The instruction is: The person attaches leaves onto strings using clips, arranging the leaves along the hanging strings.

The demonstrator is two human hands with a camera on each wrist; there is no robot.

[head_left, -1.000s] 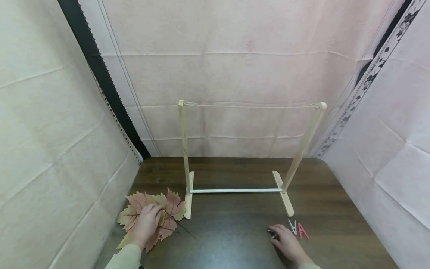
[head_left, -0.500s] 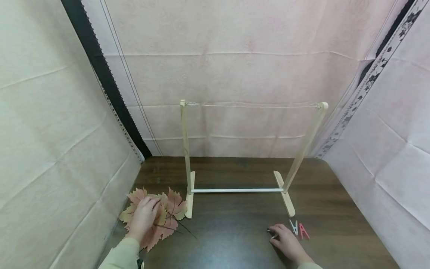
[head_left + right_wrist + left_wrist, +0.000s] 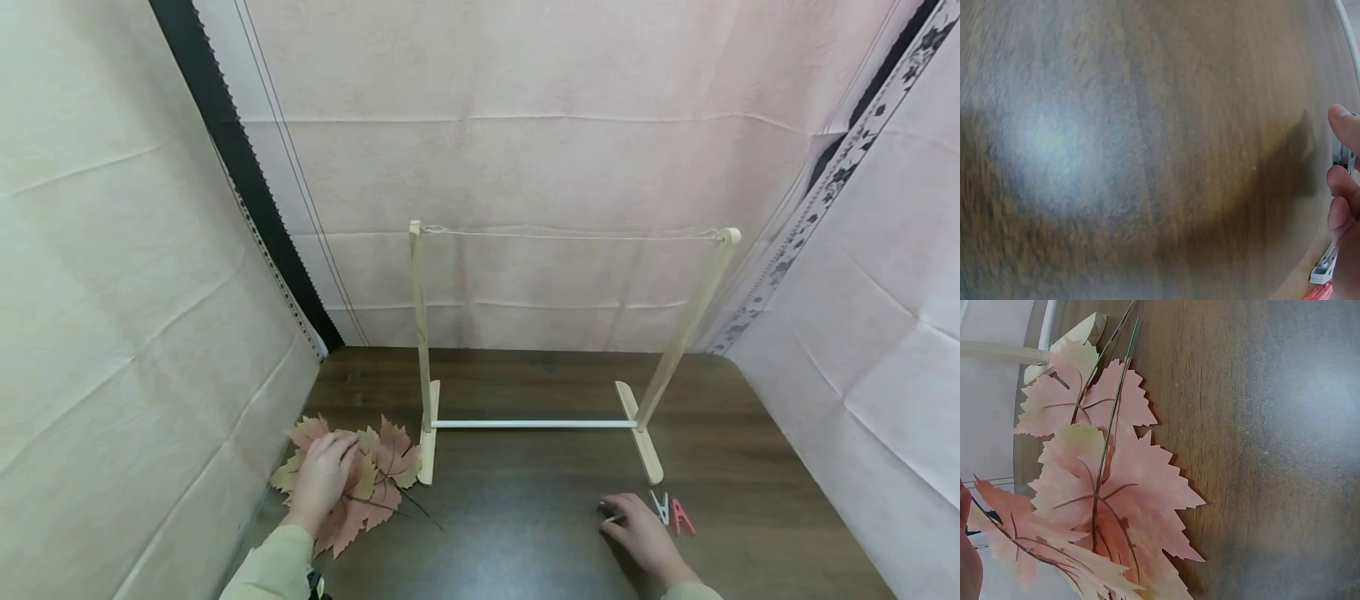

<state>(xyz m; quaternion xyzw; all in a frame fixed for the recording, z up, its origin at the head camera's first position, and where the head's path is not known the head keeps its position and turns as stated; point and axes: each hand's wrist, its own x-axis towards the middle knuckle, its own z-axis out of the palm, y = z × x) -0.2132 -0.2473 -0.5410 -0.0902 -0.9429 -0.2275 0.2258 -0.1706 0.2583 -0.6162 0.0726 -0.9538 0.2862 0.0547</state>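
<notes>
Artificial maple leaves (image 3: 393,454) in pink and yellow lie overlapping at the left of the table, their dark stems pointing right. My left hand (image 3: 321,479) is over the pile. In the left wrist view its fingertips pinch the stem of one leaf (image 3: 1035,540), which is tilted up beside two flatter ones. My right hand (image 3: 636,533) pinches a pale clothespin (image 3: 1339,153) close over the table, most of it covered by the fingers. Beside that hand lie a white clothespin (image 3: 660,507) and a red clothespin (image 3: 682,517).
A wooden stand (image 3: 422,333) with two uprights, a white crossbar (image 3: 534,424) and a string (image 3: 570,237) strung between its tops stands mid-table. Its left foot is right by the leaves. Pale cloth walls (image 3: 540,167) enclose the brown table (image 3: 517,533) at the back and sides.
My left hand has shifted slightly left and away across the leaves, and the leaf under it has moved. The right hand stays in place with its clothespin. The head view has turned a little left.
</notes>
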